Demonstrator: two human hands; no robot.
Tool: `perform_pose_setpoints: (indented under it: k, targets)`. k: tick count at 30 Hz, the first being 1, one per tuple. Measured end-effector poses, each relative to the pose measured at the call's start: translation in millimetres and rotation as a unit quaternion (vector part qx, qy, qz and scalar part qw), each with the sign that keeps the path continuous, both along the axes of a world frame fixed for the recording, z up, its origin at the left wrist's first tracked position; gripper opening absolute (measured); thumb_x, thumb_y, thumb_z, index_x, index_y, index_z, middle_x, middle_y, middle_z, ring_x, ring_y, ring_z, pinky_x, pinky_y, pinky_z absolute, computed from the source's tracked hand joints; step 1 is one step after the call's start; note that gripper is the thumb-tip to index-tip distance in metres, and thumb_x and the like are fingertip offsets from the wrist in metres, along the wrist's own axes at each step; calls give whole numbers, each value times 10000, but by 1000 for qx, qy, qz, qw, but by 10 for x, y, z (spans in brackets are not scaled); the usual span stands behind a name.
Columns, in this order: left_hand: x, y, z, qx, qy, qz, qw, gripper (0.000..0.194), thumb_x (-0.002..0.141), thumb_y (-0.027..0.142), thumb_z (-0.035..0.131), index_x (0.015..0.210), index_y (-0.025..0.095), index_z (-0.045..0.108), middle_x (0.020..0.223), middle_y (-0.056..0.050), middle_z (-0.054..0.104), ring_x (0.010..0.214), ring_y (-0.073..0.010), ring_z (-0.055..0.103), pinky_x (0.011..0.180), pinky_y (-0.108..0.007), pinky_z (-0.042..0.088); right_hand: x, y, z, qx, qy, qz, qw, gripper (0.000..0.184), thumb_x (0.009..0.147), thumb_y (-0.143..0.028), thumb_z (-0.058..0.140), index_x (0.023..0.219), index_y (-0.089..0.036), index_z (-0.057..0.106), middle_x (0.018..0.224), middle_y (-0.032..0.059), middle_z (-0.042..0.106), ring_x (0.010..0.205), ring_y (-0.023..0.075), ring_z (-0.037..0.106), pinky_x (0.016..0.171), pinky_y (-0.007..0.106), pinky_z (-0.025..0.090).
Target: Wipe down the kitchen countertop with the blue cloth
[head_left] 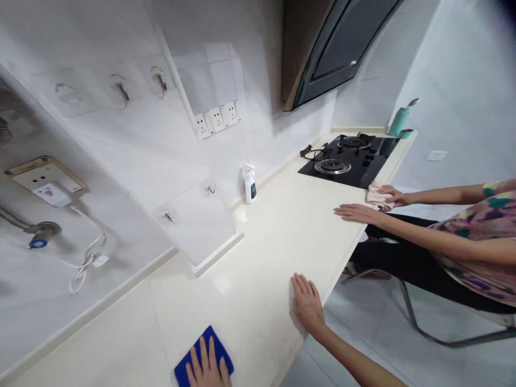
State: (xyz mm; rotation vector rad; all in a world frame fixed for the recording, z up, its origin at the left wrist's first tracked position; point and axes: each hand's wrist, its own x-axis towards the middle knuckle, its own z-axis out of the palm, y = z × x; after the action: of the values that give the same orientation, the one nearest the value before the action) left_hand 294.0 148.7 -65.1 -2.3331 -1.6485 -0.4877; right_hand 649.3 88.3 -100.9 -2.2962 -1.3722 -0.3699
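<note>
My left hand (207, 365) lies spread on a blue cloth (182, 370) at the bottom of the head view, pressing it flat against the cream countertop (266, 242). Its fingers are stretched out, and the wrist is cut off by the frame. Over by the counter's front edge, my right hand (308, 303) rests palm down on the bare surface with nothing in it. A white spray bottle (250, 185) stands upright against the wall, beyond both hands.
A seated person (475, 242) at right has one hand on the counter and the other on a pale cloth (379, 198) beside the black gas stove (346, 161). A range hood (338, 48) overhangs. A green bottle (399, 121) stands at the far end. Wall sockets (217, 119) are behind.
</note>
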Motion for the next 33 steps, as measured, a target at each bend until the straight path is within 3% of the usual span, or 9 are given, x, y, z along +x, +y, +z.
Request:
perform_pose_setpoints:
  k: [3, 7, 12, 18, 26, 33]
  targets:
    - [232, 270, 84, -2, 13, -30, 999, 523, 920, 277, 410, 1440, 223, 439, 1555, -67, 414, 1484, -323, 263, 1198, -583, 270, 26, -27, -73, 4, -13, 5, 1000, 692, 816, -149, 446, 1502, -146, 353, 1516, 102, 440, 1430, 248, 338, 1198, 448, 218]
    - [179, 672, 152, -35, 25, -59, 997, 541, 922, 297, 421, 1462, 317, 385, 1560, -1, 410, 1465, -275, 317, 1196, -529, 317, 59, -50, -140, 18, -45, 17, 999, 659, 832, -124, 401, 1489, -129, 352, 1509, 114, 443, 1427, 248, 340, 1183, 464, 249]
    - [-42, 1220, 234, -45, 11, 10, 999, 515, 935, 312, 388, 1446, 278, 433, 1558, -14, 412, 1465, -292, 314, 1205, -539, 294, 69, -59, -164, 28, -53, 22, 998, 670, 837, -141, 381, 1504, -143, 321, 1488, 120, 465, 1395, 259, 392, 1168, 482, 279]
    - [35, 2027, 381, -83, 12, 71, 994, 520, 948, 324, 356, 1455, 238, 431, 1569, -28, 391, 1474, -317, 288, 1214, -547, 253, 58, -69, -147, 29, -55, 28, 998, 742, 838, -194, 377, 1560, -190, 206, 1514, 90, 437, 1387, 266, 408, 1165, 494, 293]
    - [228, 2992, 416, -106, -6, 71, 992, 537, 951, 351, 350, 1470, 230, 413, 1590, -42, 359, 1489, -325, 243, 1224, -552, 205, 72, -77, -89, 7, -60, 33, 998, 720, 870, -220, 357, 1568, -219, 181, 1526, 73, 418, 1385, 275, 410, 1162, 507, 316]
    - [294, 3518, 417, -126, -11, 42, 991, 538, 954, 368, 309, 1469, 262, 422, 1593, -32, 362, 1492, -308, 227, 1227, -544, 183, 91, -114, -53, -19, -40, 31, 999, 703, 874, -224, 364, 1560, -247, 211, 1535, 49, 404, 1387, 281, 408, 1175, 522, 307]
